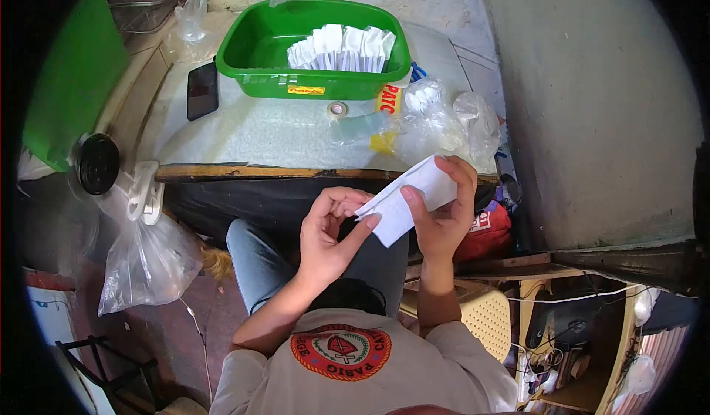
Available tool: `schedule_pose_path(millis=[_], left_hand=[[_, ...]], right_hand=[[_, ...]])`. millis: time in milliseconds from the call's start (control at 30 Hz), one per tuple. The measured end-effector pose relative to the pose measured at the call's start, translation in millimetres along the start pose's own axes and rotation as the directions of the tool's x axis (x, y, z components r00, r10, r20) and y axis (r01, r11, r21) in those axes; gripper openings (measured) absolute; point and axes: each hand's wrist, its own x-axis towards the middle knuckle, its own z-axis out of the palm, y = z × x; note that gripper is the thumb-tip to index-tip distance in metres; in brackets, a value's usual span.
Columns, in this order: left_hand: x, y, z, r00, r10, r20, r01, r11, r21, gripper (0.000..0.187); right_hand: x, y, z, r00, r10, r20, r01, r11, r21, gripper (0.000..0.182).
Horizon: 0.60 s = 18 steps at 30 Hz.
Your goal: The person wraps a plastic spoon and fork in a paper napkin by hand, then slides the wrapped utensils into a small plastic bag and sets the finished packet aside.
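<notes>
Holding a white folded paper (405, 197) up in the air, near the body and just in front of the near edge of the counter (266, 130). Gripping the right side of the paper with the right hand (442, 219), thumb on the near face and fingers (462, 174) curling over the top edge. Pinching the left corner of the paper with the left hand (329, 230), thumb tip pressing on the corner and the other fingers (336, 199) bending in close behind it. Both hands closing on the same paper, low over blue jeans (259, 267).

Sitting far back on the counter: a green tub (259, 52) with more white folded papers (344, 49) standing in its right part. Lying to the left of the tub: a black phone (202, 89). Resting just in front of the tub: a small roll of tape (338, 109). Piling up to the right of that: clear plastic bags (444, 123). Hanging at the left, below the counter edge: a big clear plastic bag (144, 256) with a white clip (144, 189) at its top, and a round black lid (97, 163) beside it
</notes>
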Motion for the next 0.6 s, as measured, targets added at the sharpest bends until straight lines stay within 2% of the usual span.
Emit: schedule_pose_path(millis=[200, 600], left_hand=[[1.0, -4.5, -4.5, 0.999, 0.024, 0.032, -0.025, 0.998, 0.050, 0.022], [2.1, 1.6, -1.1, 0.999, 0.019, -0.030, -0.022, 0.995, -0.097, 0.022]], right_hand=[[0.1, 0.8, -0.1, 1.000, -0.023, -0.019, 0.022, 0.998, -0.062, 0.061], [-3.1, -4.7, -4.9, 0.983, -0.148, -0.106, 0.132, 0.981, -0.143, 0.063]])
